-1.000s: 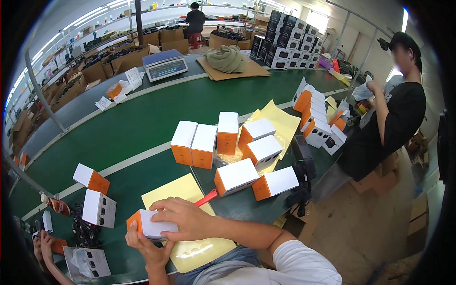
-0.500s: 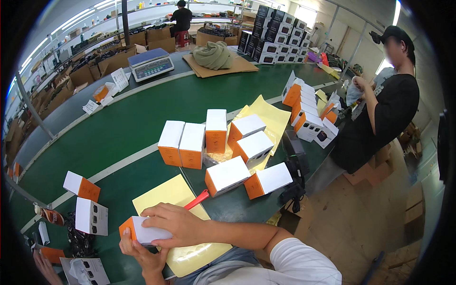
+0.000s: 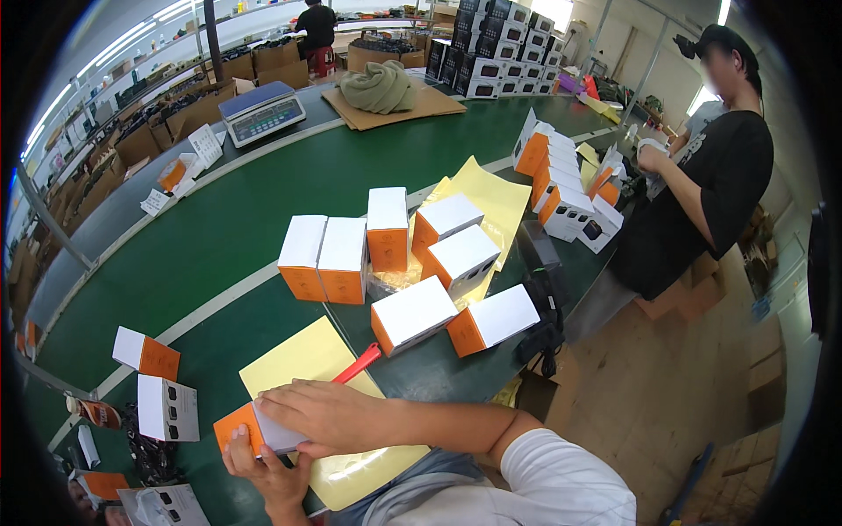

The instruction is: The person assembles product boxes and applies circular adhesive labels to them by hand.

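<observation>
A small white and orange box is held between my two hands at the table's near edge, over a yellow sheet. My left hand grips its near left end, fingers bent against the orange face. Across the white top lies my right hand, fingers curled over the far edge and thumb at the near side. A red handle sticks out beyond my right wrist; its other end is hidden.
Several similar boxes stand ahead, some on yellow sheets. More boxes and a bottle are at left. A scale is farther back. On the right stands a person near a row of boxes.
The held box has tipped slightly, showing more of its orange side, and my left fingers have shifted along it. The whole view has moved a little. The person's hands at right have moved.
</observation>
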Tool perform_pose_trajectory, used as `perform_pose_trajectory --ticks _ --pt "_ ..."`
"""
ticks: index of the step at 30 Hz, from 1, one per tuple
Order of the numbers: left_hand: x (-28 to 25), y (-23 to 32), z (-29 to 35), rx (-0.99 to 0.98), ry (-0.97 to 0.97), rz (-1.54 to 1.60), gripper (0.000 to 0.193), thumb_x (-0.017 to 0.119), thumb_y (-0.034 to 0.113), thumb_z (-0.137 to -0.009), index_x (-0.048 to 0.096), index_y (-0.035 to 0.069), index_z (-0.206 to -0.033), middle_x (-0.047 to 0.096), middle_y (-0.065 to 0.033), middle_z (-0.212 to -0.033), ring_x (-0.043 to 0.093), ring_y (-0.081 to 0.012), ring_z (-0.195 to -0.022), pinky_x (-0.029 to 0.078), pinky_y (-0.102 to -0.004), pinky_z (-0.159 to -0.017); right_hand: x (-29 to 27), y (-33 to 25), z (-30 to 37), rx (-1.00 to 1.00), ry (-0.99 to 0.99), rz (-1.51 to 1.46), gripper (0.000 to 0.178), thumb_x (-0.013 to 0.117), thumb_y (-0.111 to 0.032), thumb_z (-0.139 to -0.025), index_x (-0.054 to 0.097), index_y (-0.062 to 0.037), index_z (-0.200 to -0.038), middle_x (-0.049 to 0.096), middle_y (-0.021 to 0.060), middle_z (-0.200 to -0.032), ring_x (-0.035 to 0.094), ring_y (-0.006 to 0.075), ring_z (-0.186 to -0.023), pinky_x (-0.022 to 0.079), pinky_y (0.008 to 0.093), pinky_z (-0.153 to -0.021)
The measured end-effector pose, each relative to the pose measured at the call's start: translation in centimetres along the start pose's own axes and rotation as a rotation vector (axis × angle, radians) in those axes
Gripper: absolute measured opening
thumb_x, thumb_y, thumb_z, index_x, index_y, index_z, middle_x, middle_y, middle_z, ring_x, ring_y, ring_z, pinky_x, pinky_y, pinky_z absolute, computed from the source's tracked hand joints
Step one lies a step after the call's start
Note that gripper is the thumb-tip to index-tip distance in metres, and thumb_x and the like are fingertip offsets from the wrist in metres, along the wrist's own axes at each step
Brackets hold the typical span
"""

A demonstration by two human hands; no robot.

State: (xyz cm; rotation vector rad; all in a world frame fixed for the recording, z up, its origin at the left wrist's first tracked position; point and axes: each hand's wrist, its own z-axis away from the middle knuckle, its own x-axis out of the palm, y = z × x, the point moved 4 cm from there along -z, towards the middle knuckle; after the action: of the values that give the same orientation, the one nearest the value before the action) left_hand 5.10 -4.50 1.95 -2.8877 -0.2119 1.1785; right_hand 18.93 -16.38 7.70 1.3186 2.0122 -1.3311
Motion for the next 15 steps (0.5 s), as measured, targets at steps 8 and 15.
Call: perform_pose_trajectory --ticks 8,15 --pt "-0.3 0.7 -1.3 -0.045 0.047 0.062 0.103 0.076 0.04 -0.082 0.011 0.016 -0.158 0.033 -0.021 -0.147 0.034 -0.0392 -0.133 0.028 -0.0587 -0.104 1.6 -0.7 0.1 0.027 0.156 0.001 0.064 0.07 -0.015 -0.082 0.043 0.0073 -0.135 0.054 0.0252 -0.134 0.06 0.0393 -0.115 0.051 0.0437 -0.095" --pt "-0.7 0.0 -0.7 -0.094 0.048 0.214 0.116 0.08 0.019 -0.066 0.01 0.009 -0.158 0.026 -0.0231 -0.151 0.032 -0.0428 -0.135 0.029 -0.0537 -0.109 -0.1 1.6 -0.2 0.104 0.375 -0.237 0.057 0.062 -0.005 -0.083 0.044 -0.0017 -0.136 0.055 0.0259 -0.133 0.068 0.0409 -0.093 0.057 0.0424 -0.076"
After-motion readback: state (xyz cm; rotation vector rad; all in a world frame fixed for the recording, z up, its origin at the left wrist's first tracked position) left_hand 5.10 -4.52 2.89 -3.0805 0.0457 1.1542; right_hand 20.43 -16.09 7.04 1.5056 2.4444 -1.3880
